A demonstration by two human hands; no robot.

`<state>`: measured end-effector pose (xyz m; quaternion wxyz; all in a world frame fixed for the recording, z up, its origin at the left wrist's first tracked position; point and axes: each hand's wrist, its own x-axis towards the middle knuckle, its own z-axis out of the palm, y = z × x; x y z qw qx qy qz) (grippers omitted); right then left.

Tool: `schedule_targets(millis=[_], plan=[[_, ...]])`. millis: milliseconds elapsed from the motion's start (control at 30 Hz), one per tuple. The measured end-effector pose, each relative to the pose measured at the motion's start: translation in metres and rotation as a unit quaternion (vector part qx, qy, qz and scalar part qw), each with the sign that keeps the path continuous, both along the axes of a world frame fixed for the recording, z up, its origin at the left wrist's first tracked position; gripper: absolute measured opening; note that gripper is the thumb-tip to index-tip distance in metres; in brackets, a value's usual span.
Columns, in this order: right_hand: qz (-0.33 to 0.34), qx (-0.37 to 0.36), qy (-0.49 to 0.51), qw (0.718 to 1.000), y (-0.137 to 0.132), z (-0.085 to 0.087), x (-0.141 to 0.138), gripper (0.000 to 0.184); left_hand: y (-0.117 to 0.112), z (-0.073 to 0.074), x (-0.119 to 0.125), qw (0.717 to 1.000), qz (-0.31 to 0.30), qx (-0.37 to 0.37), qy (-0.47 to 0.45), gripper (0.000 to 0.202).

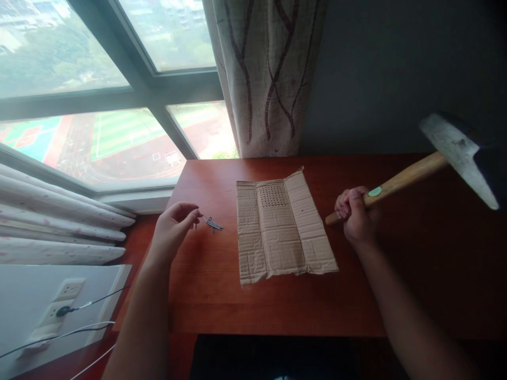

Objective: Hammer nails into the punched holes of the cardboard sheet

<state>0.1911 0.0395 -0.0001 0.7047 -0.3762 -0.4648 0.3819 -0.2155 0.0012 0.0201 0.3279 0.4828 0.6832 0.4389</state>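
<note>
A flat piece of cardboard (283,229) with a grid of small holes lies on the red-brown wooden table (222,295). My right hand (354,214) is wrapped round the wooden handle of a hammer (455,153), which is raised to the right with its metal head high. My left hand (174,227) hovers left of the cardboard, fingers curled in a pinch beside a small pile of nails (213,224) on the table. Whether a nail sits between the fingertips I cannot make out.
A patterned curtain (265,79) hangs behind the table against a dark wall. A large window (99,105) fills the left side. White folded fabric (51,227) lies on the sill. A wall socket (59,306) with cables sits at lower left.
</note>
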Motion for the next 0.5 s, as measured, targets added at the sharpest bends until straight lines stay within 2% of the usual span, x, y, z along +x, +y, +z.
schedule_targets(millis=[100,233,500], plan=[[-0.001,-0.003,-0.003,1.000,-0.0002,-0.0005,-0.0003,0.041,0.0016,-0.0064,-0.0006,0.994,-0.002,-0.031,0.108,0.027],[0.002,0.002,-0.012,1.000,-0.0002,-0.0017,0.0000,0.040,0.0030,-0.0087,0.0039,0.957,0.004,-0.061,0.283,0.021],[0.001,0.010,-0.036,0.999,-0.0020,-0.0036,-0.0006,0.039,0.0096,-0.0103,0.0050,0.927,-0.004,-0.100,0.363,0.028]])
